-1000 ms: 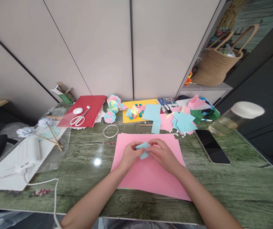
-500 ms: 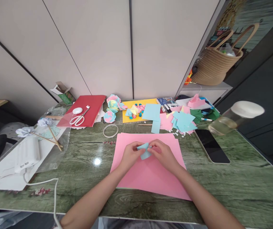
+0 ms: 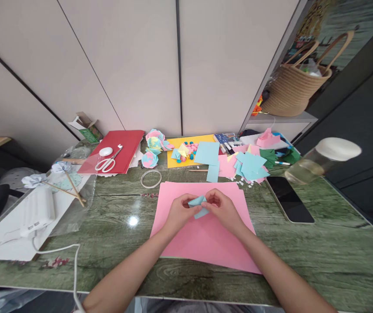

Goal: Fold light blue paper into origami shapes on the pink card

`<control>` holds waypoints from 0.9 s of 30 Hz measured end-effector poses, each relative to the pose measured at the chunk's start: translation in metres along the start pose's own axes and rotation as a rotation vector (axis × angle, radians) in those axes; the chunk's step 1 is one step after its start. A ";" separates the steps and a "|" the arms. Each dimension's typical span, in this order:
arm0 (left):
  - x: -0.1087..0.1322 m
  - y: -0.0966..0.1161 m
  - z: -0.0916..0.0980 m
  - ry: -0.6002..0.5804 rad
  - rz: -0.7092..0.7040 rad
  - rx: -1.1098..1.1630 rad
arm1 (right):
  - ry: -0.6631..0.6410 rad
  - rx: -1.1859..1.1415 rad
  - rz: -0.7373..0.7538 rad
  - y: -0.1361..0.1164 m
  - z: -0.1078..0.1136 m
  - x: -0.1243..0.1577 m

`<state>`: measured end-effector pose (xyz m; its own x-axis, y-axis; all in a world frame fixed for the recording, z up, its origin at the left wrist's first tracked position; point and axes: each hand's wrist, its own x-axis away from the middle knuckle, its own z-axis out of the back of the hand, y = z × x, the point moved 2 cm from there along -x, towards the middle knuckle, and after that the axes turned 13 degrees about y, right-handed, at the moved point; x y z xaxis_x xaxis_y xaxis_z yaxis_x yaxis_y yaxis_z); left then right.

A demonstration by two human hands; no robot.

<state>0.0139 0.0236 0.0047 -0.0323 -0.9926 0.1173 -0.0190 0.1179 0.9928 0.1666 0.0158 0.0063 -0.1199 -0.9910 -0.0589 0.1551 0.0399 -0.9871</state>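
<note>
A small light-blue piece of folded paper [image 3: 200,213] is held between my two hands, just above the stack of pink paper sheets [image 3: 202,243]. My left hand [image 3: 181,211] pinches its left side between thumb and fingers. On the other side, my right hand [image 3: 221,208] grips the right part, its thumb pressed near the middle fold. My fingertips cover some of the paper's edges. Beyond my hands lie a light-blue square sheet [image 3: 207,153], a narrower blue piece [image 3: 213,172] and a pile of loose blue paper pieces [image 3: 252,165].
Scissors [image 3: 105,163] rest on a red folder [image 3: 124,148]. A tape roll [image 3: 151,178] lies left of the pink sheets. At the right are a phone [image 3: 290,200] and a bottle [image 3: 317,161]. A power bank [image 3: 38,209] with a cable lies at the left.
The blue paper has been folded or turned slightly between my fingers. My right thumb and fingers have shifted a little on it; both hands stay in nearly the same place.
</note>
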 end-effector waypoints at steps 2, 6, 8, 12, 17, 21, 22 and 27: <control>0.000 -0.001 0.000 0.000 0.012 0.009 | 0.003 -0.034 -0.007 0.001 -0.001 0.000; 0.000 -0.001 0.000 -0.002 0.025 0.031 | -0.003 -0.091 -0.031 0.003 -0.002 -0.001; 0.001 0.001 -0.001 -0.001 0.022 0.027 | -0.009 -0.106 -0.041 0.004 -0.002 -0.001; 0.002 0.002 -0.001 0.012 0.018 0.023 | -0.019 -0.128 -0.048 0.006 -0.002 -0.001; 0.002 0.002 -0.003 0.024 0.043 0.031 | -0.026 -0.137 -0.059 0.008 -0.003 -0.001; 0.002 0.001 -0.002 0.024 0.036 0.028 | -0.025 -0.137 -0.060 0.008 -0.003 0.000; 0.002 0.001 -0.002 0.022 0.032 0.027 | -0.024 -0.135 -0.059 0.007 -0.003 0.000; 0.003 0.000 -0.002 0.025 0.021 0.025 | -0.025 -0.122 -0.067 0.006 -0.003 -0.001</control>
<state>0.0158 0.0209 0.0055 -0.0081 -0.9903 0.1389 -0.0431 0.1391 0.9893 0.1645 0.0171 0.0004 -0.1015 -0.9948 0.0096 0.0271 -0.0124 -0.9996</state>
